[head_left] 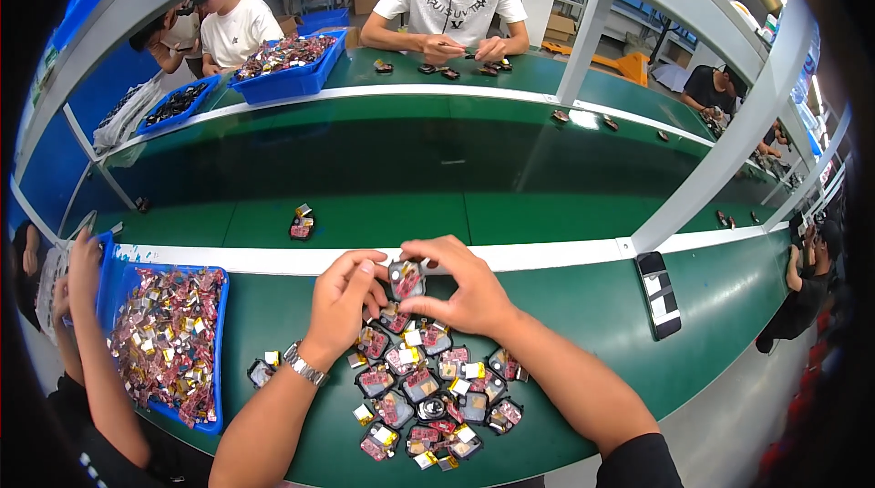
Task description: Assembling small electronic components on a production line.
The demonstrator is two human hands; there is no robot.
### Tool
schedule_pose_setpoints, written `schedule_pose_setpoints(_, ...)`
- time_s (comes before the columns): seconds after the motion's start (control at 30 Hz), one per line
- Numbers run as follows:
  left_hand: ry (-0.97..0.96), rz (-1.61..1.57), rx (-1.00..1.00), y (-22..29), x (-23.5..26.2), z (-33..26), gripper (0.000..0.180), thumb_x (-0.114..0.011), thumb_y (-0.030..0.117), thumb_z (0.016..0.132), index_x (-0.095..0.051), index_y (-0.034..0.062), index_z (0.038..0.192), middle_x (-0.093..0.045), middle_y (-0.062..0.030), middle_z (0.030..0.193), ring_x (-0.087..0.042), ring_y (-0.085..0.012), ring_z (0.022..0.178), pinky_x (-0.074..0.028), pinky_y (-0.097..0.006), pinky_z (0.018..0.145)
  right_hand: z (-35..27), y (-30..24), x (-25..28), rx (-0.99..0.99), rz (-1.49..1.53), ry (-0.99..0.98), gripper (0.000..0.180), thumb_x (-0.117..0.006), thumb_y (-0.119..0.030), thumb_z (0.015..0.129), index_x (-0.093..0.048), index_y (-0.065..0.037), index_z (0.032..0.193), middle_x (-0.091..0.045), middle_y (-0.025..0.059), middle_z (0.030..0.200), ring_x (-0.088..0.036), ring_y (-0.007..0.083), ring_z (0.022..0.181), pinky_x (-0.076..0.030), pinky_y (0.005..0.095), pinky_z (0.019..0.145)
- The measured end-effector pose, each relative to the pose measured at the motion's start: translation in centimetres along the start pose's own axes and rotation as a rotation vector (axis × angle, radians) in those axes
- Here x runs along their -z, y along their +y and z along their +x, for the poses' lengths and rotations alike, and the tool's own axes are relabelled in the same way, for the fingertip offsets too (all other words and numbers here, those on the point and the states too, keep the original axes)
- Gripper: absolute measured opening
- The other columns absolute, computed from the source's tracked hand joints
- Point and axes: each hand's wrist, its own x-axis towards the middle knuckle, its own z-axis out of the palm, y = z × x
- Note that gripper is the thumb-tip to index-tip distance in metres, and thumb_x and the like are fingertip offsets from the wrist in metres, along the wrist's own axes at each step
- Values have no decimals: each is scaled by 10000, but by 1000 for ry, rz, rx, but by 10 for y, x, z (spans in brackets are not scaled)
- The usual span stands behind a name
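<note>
Between my hands is a small black watch-like casing [406, 279] with a red circuit board inside, tilted up above a pile. My right hand [465, 287] pinches it from the right, thumb below and fingers above. My left hand [342, 301], with a metal watch on its wrist, is closed at the casing's left edge; what its thumb and forefinger pinch, if anything, is hidden. Under my hands lies a pile of similar open casings [421, 385] with red boards and silver-and-yellow battery cells. Another casing [262, 369] lies left of my left wrist.
A blue tray [221, 351] heaped with boards and cells stands at left, beside a co-worker's arm [91, 306]. A black phone-like slab [658, 295] lies right. Beyond the white rail [538, 258], a casing [301, 224] sits on the green belt. People work opposite.
</note>
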Motion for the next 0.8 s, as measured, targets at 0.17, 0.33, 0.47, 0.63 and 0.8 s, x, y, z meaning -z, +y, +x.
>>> schedule_pose_setpoints(0.17,2,55,-25,0,9,1,237,-497,180,1012,-626,-4,1085,-672,-64,959,-595,-73,696,-483,-206,545,2,-2,-5,140,-72,-51,696,-833,-295,696,-557,-71,1295,-644,82,1097,-575,276,982,-487,381,879)
schedule_pose_setpoints(0.33,-52,161,-39,-3,12,2,243,-527,188,1000,-644,5,1110,-683,-30,938,-540,-37,675,-452,-190,578,1,-2,-6,111,-89,-102,722,-822,-262,701,-538,-127,1351,-643,65,980,-570,258,931,-499,370,823)
schedule_pose_setpoints(0.47,-105,90,44,-1,11,1,272,-549,200,994,-646,5,1157,-648,6,842,-516,-20,640,-437,-184,573,0,-1,-4,110,-119,-92,715,-815,-247,706,-537,-130,1355,-636,64,976,-574,258,931,-504,367,813)
schedule_pose_setpoints(0.63,-90,90,55,-2,12,0,264,-563,154,982,-630,-13,1176,-655,0,837,-512,-14,616,-431,-179,554,2,0,-8,109,-178,-75,650,-797,-226,724,-558,-94,1315,-643,79,1073,-584,266,974,-507,369,837)
schedule_pose_setpoints(0.8,-60,65,45,-2,11,0,268,-554,74,968,-589,-28,1213,-682,-39,918,-545,-22,681,-449,-189,586,3,4,-8,143,-201,-33,549,-777,-209,751,-600,-72,1253,-636,83,1148,-590,272,991,-508,368,852)
